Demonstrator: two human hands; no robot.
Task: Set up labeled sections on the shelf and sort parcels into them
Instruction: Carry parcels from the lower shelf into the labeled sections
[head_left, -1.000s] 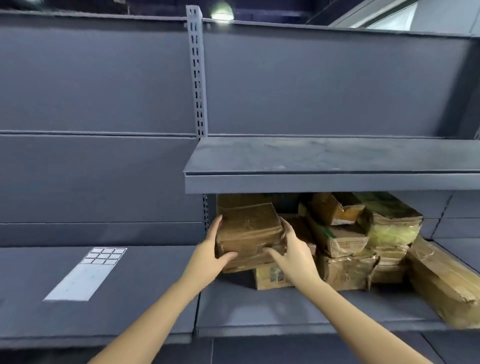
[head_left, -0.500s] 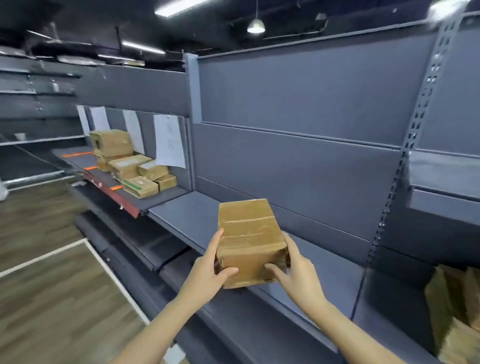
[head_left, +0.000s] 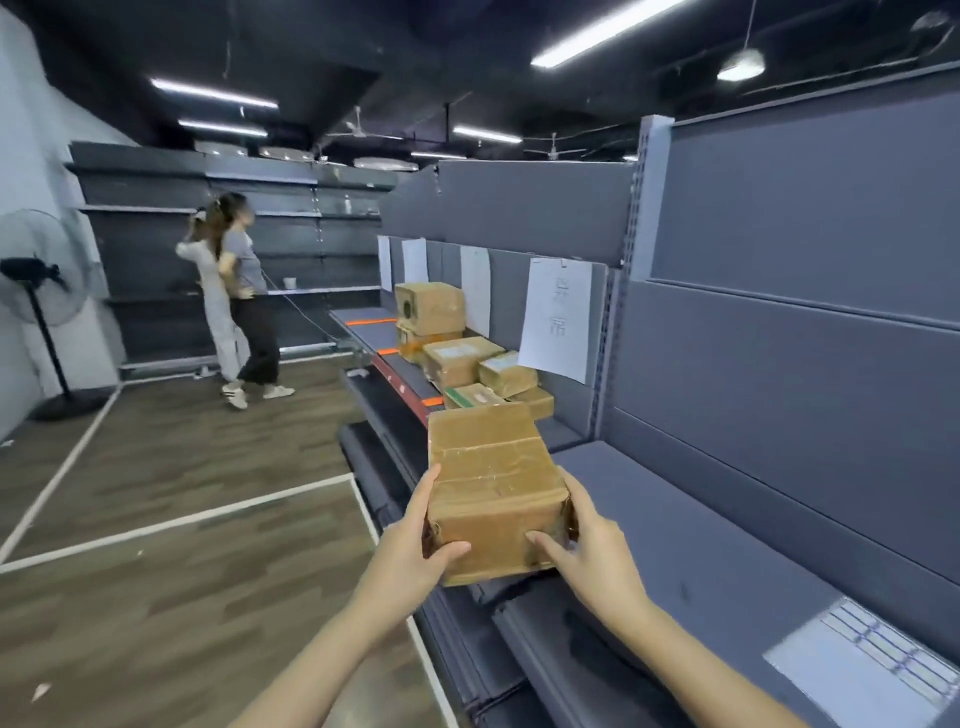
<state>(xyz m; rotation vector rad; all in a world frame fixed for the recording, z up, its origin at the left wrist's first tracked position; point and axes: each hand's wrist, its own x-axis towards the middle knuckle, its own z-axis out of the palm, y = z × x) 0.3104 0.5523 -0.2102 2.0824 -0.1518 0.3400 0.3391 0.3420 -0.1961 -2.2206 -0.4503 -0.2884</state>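
At the front edge of the grey metal shelf (head_left: 717, 525), two thumbs press the near face of one parcel (head_left: 493, 483). The left hand (head_left: 413, 543) and the right hand (head_left: 589, 553) each clasp a side of it, fingers (head_left: 430, 480) curled round the edges, so it hangs in the air between them. It is a squarish brown cardboard box, wrapped in shiny, crinkled clear tape.

One white sticker sheet (head_left: 862, 660), ruled in small rectangles, lies flat at the shelf's near right corner. Farther along, six brown boxes (head_left: 457, 358) sit in a cluster against the back panel, the largest stacked on another. Four white paper labels (head_left: 558, 319) hang on that panel, the nearest with faint characters. Orange strips (head_left: 370, 321) mark the front edge there.

Beyond, on the wood-plank floor (head_left: 156, 519) with white lines, stand two people (head_left: 234, 306) and one pedestal fan (head_left: 36, 291).
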